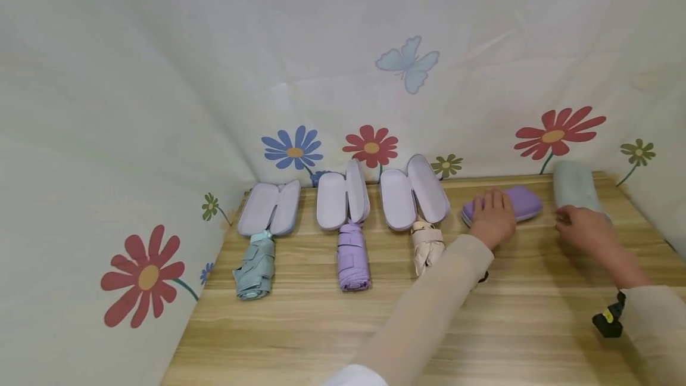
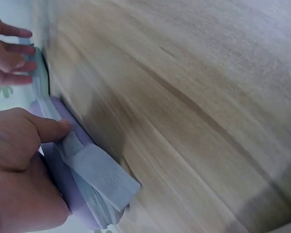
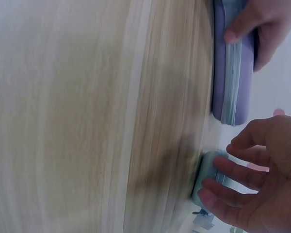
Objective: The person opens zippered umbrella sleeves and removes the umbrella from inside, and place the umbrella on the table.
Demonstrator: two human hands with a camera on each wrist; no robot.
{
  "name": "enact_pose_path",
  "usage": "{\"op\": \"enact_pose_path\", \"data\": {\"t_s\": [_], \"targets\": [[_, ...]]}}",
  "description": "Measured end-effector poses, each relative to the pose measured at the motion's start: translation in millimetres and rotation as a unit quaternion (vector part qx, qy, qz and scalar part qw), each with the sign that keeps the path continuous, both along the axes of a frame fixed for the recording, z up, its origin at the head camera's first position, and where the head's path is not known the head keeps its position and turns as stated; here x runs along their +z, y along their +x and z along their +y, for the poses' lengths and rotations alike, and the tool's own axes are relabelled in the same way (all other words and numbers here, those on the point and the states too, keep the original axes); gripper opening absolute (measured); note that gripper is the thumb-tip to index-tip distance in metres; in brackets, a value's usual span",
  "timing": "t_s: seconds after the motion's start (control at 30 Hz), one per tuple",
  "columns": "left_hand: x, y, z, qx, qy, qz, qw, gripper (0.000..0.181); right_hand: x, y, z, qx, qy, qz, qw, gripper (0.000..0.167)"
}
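Note:
A closed purple zip case lies at the back right of the table. My left hand grips it, fingers over the top and thumb on the zipped side, by a grey strap. To its right a closed pale green case lies near the wall. My right hand hovers at the near end of that green case, its fingers loosely bent and holding nothing. Whether a fingertip touches the green case cannot be told.
Three opened cases, left, middle and right, line the back. Before them lie folded umbrellas: teal, purple and beige, the last partly behind my left forearm. A flowered curtain encloses the wooden table.

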State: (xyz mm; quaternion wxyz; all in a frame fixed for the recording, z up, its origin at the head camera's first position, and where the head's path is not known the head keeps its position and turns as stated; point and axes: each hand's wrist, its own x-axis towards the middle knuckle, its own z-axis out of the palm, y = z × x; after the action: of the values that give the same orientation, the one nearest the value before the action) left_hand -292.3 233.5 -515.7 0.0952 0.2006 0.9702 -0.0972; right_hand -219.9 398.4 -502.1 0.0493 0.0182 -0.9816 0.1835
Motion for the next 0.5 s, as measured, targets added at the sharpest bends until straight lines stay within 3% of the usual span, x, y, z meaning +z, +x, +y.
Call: {"op": "enact_pose_path", "data": {"t_s": [0.27, 0.5], "targets": [[1.9, -3.1, -7.3, -0.057, 0.005, -0.032, 0.9978, 0.054, 3.0, 1.8, 8, -0.005, -0.007, -0.04, 0.9992, 0.043], [27.9, 14.3, -23.0, -0.086, 0.035, -0.03, 0.9952, 0.054, 8.0, -0.7, -1, -0.007, -0.018, -0.049, 0.9986, 0.041]]}}
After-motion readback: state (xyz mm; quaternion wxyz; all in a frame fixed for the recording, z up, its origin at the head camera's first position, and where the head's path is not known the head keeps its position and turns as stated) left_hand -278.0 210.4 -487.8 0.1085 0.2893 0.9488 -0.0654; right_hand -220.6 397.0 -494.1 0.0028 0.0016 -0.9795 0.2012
